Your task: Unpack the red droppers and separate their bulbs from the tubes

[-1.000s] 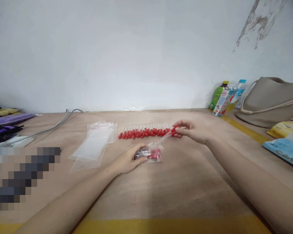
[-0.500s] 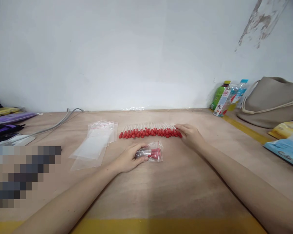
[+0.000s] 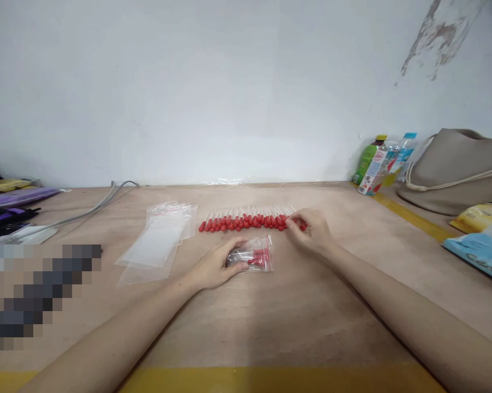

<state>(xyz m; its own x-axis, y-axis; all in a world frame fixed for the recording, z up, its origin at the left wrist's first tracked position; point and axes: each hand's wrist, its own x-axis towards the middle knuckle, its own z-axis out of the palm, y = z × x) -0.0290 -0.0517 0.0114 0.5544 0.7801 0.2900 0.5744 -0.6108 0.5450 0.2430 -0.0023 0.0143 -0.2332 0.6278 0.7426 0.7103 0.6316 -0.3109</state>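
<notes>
Left hand: the left hand (image 3: 216,267) sits palm down around the middle of the tabletop (image 3: 311,316), a bit toward the far edge. Its fingers are wrapped over the left end of a small zip bag (image 3: 257,256), so it's got a proper grasp on it and is pinning it flat.

Small zip bag: clear plastic, lying on the wood with a few red-bulbed droppers inside. Its open end points right, just in front of the row.

Right hand: the right hand (image 3: 312,233) is at the right end of the row of droppers (image 3: 246,221). Its fingertips are pinched together on the end dropper (image 3: 303,226), so only a bit of red bulb peeks out.

Row of droppers: lined up side by side, parallel to the far edge, red bulbs toward the person and clear tips toward the wall.

Empty bags: a loose stack of empty bags (image 3: 160,240) lies just left of the row.

Other stuff: a grey cable (image 3: 91,211) runs toward the far left. Drink bottles (image 3: 379,162) and a tan bag (image 3: 454,170) are at the far right corner, with packets (image 3: 477,240) along the right edge.

Near edge: has a yellow stripe (image 3: 270,380) along it.
</notes>
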